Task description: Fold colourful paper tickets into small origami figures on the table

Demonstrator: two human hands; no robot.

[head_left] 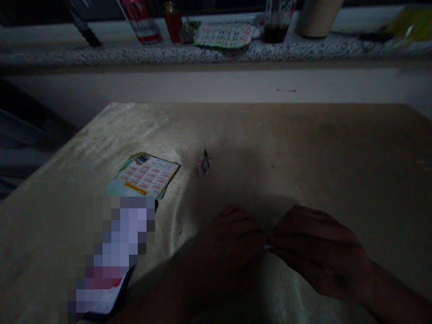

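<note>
My left hand (232, 238) and my right hand (324, 252) are close together above the table, both closed, with their fingertips nearly meeting. Between them shows a tiny whitish edge (267, 247) of something; the rest of it is hidden by the fingers and the dim light. Beyond my left hand stands a small folded piece of printed paper (204, 164). A fanned stack of printed calendar cards (146, 174) lies to the left of it.
A phone with a lit, blurred screen (114, 252) lies left of my left arm. The table (337, 148) meets a wall. On the speckled sill (118, 55) stand a red can (140, 20), a red bottle (173, 24), a crumpled printed sheet (222, 36) and a glass with dark liquid (276, 27).
</note>
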